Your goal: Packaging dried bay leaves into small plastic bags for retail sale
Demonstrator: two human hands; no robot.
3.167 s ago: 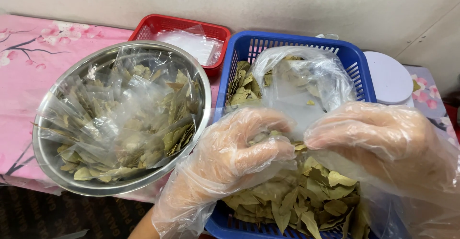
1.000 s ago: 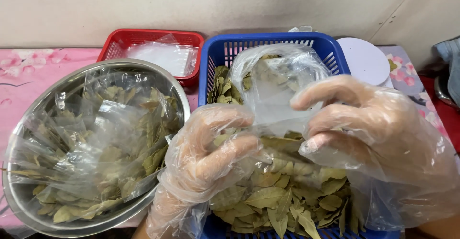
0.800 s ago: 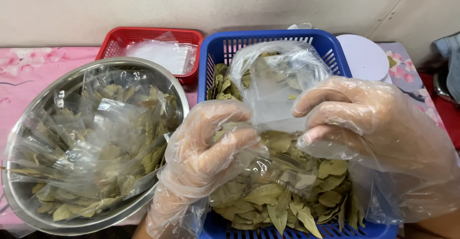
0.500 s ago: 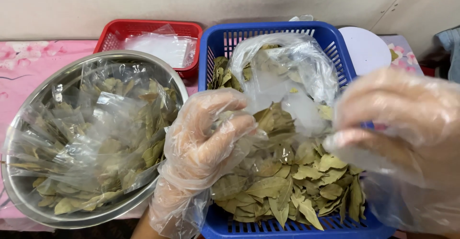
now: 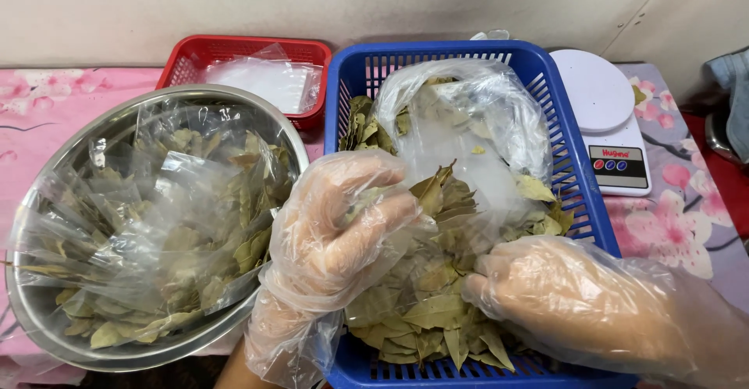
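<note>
Both hands sheathed in thin, crinkled, see-through plastic gloves, loose at the wrists. Left hand (image 5: 343,229) curled over the near-left part of a blue plastic basket (image 5: 573,163), fingers bent into a loose fist around a bunch of dried leaves (image 5: 437,311); grip closed but not tight, leaf tips poking out past the knuckles toward the far wall. Right hand (image 5: 569,303) palm down on the near-right of the same heap, fingers slightly bent and pressed into the leaves; whether anything is pinched under them, cannot tell.

Leaves dull olive, matte, brittle-looking, narrow ovals with pointed ends, piled in the near half of the basket, long axes mixed, those at the near edge pointing mostly toward the wearer. Basket rectangular, slotted walls, long axis running away from the camera. Clear plastic bag (image 5: 468,124) in its far half, crumpled and glossy, a few leaves inside.

To the left, round steel bowl (image 5: 292,143), shiny, lined with wrinkled clear film over more leaves. Beyond, small red slotted basket (image 5: 234,47) holding clear plastic. To the right, white kitchen scale (image 5: 601,100) with a round platform, on a pink floral tablecloth (image 5: 47,100).
</note>
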